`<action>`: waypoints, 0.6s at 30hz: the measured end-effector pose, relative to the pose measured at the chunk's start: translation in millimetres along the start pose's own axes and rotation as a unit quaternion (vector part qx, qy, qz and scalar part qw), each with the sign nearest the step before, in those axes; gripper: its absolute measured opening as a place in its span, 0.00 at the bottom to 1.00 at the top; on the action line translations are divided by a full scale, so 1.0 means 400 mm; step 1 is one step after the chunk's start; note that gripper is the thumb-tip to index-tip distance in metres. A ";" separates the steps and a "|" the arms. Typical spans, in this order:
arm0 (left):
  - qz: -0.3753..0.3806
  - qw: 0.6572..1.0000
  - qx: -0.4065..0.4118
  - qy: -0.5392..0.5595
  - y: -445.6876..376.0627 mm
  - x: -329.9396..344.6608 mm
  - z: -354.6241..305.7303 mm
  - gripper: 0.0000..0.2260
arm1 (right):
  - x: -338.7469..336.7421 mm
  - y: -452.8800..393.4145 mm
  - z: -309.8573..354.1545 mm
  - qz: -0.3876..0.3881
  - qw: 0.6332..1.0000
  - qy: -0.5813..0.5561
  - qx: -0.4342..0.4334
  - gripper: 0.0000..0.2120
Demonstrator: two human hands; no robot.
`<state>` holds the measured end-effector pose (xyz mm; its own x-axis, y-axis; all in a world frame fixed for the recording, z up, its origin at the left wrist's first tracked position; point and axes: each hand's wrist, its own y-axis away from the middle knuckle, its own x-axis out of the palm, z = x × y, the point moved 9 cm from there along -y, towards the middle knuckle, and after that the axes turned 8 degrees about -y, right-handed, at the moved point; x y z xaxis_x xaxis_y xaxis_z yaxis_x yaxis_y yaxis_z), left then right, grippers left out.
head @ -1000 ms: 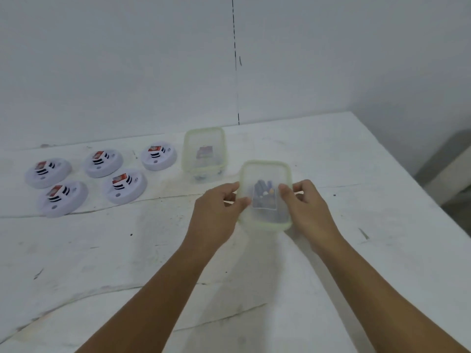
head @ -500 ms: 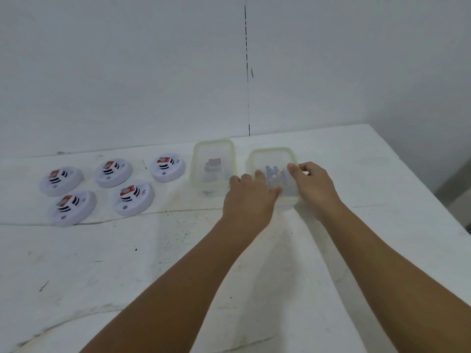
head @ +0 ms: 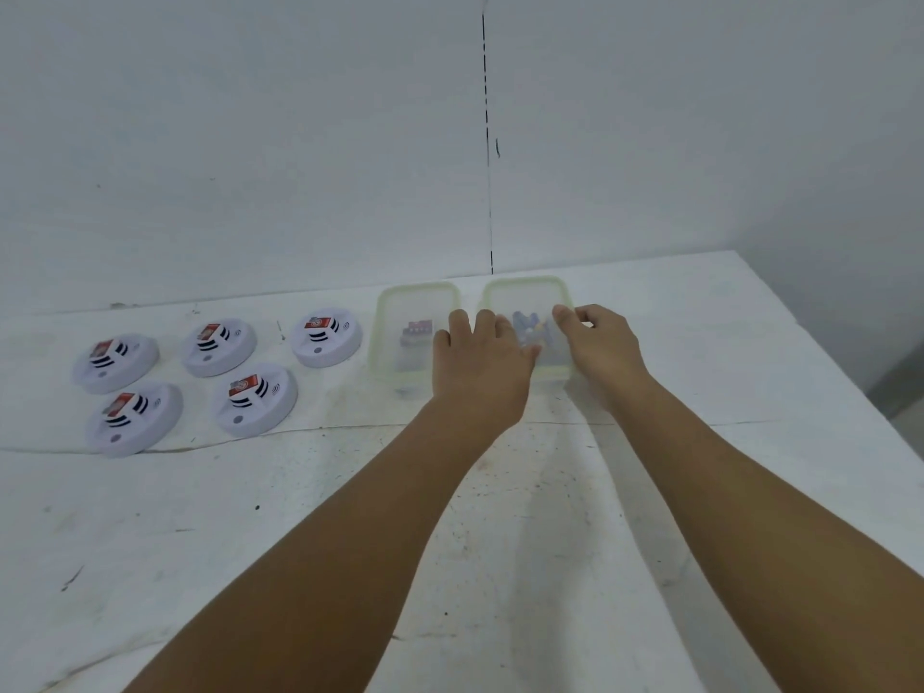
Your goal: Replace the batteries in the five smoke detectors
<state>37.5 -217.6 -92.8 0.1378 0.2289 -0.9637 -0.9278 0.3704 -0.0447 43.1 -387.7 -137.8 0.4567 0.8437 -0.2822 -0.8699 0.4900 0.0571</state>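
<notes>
The left hand [head: 480, 362] hides part of the right container [head: 525, 292] (contents blurred).
</notes>
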 end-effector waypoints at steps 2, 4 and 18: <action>-0.002 1.000 0.001 0.007 -0.005 0.001 0.001 0.27 | 0.000 -0.006 0.000 0.000 1.000 0.003 -0.003 0.18; 0.003 1.000 -0.005 0.010 -0.008 0.003 0.003 0.26 | 0.002 -0.012 0.003 0.001 1.000 0.005 -0.004 0.18; -0.004 0.999 -0.010 0.049 -0.026 0.003 0.013 0.26 | 0.015 -0.016 0.016 0.029 0.999 0.015 -0.001 0.18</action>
<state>49.1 -216.5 -92.0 0.1114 0.1358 -0.9845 -0.9336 0.3537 -0.0569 52.6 -384.6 -133.8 0.3998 0.8637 -0.3069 -0.8950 0.4401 0.0728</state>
